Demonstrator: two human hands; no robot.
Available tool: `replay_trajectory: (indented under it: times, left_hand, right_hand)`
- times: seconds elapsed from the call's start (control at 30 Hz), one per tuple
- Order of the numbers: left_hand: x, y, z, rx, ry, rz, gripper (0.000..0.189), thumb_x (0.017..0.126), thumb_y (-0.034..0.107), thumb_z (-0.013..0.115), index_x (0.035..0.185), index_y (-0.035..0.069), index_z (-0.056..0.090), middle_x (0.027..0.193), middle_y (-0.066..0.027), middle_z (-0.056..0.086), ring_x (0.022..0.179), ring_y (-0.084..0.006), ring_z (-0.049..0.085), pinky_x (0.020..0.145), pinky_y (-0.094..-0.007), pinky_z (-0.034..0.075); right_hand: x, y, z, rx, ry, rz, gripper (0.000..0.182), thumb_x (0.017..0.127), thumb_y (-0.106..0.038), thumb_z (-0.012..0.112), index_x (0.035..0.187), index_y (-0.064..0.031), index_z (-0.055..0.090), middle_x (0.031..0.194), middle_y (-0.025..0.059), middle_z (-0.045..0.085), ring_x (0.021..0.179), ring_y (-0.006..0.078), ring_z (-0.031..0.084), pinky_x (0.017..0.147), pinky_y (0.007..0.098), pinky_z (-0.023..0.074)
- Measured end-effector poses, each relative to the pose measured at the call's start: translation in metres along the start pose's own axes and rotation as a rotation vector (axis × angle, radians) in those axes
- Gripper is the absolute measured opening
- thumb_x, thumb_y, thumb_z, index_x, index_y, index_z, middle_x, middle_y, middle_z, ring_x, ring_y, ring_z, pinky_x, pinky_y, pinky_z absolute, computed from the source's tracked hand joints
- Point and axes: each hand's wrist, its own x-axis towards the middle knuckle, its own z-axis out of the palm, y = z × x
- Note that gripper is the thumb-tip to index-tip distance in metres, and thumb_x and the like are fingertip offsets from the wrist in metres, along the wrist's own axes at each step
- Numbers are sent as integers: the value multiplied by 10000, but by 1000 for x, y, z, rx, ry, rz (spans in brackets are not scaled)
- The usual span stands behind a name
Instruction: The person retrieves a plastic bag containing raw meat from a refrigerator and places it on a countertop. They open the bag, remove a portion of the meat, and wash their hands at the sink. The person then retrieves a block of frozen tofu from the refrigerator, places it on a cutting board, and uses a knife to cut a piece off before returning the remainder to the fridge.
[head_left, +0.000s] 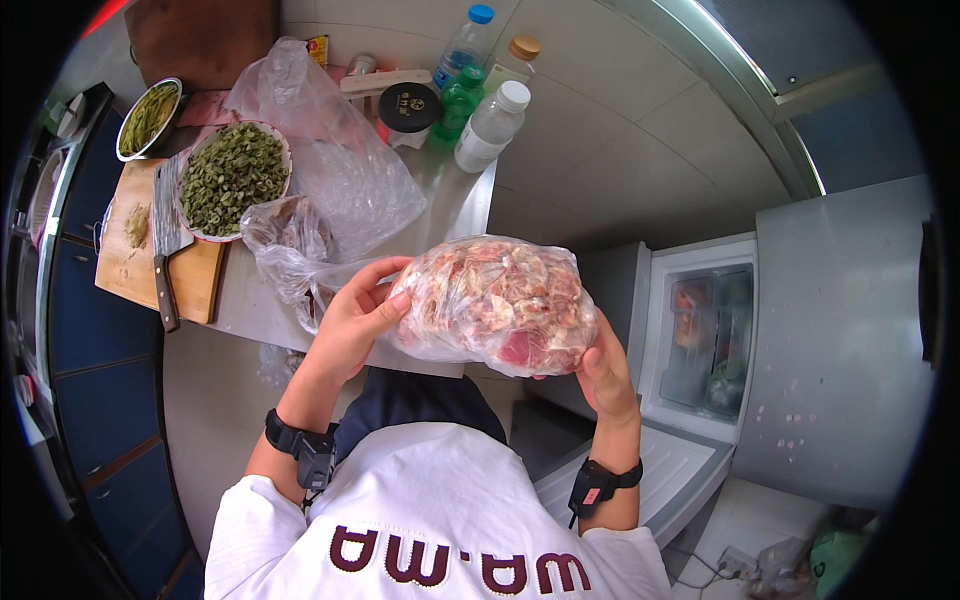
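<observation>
A clear plastic bag of raw meat pieces (499, 300) is held up in front of my chest, above the counter's near edge. My left hand (364, 315) grips its left end, thumb on top. At the right end, my right hand (606, 367) supports it from the side and below, its fingers partly hidden by the bag. Just beyond my left hand lies a crumpled plastic bag with dark contents (289, 232), which I cannot make out. A bowl of chopped green vegetables (236, 180) stands farther left, beside a cleaver (166, 262) lying on a wooden cutting board (202, 277).
Several plastic bottles (491, 127) and a black-lidded jar (409, 112) stand at the counter's back. A large clear plastic bag (352, 180) covers part of the counter (262, 322). A bowl of green stalks (150, 120) sits far left. On my right, a refrigerator drawer compartment (705, 337) stands open.
</observation>
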Motion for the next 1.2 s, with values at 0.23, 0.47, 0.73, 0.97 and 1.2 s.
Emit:
replay_trajectory:
  times: [0.23,0.47,0.73,0.97,1.2]
  left_hand:
    - [-1,-1,-1,25,-6,38,557,913,189,704,1368,-20,461,1208,-111,640,1106,-155,600,983,-309,447]
    - [-3,0,-7,32,-21,52,568,911,192,709,1375,-17,457,1214,-118,637,1116,-163,597,991,-312,442]
    - [-4,-4,-9,29,1,26,578,919,219,702,1383,-14,447,1220,-120,637,1125,-161,589,992,-316,434]
    - [-6,-8,-15,-38,-17,-57,528,947,201,659,1383,-6,445,1243,-113,619,1121,-162,592,983,-324,450]
    - [-7,-27,-21,-372,-168,-320,501,977,226,595,1390,-14,444,1325,-111,566,1185,-202,582,999,-355,477]
  right_hand:
    - [0,-13,15,7,26,124,908,814,-334,745,1478,34,246,1343,141,496,1178,217,562,817,342,576]
    - [2,-20,28,-75,41,122,936,753,-387,721,1457,42,277,1304,157,527,1090,241,625,722,364,610]
    - [4,-25,32,-25,40,133,879,776,-291,718,1457,28,263,1284,131,521,1066,196,615,750,321,592]
    - [2,-19,26,-111,75,108,830,812,-499,709,1368,33,399,1155,123,596,987,186,626,655,316,579]
    - [28,-5,12,-113,3,-291,860,770,-297,842,1428,-39,351,1432,91,403,1256,200,480,1069,372,394]
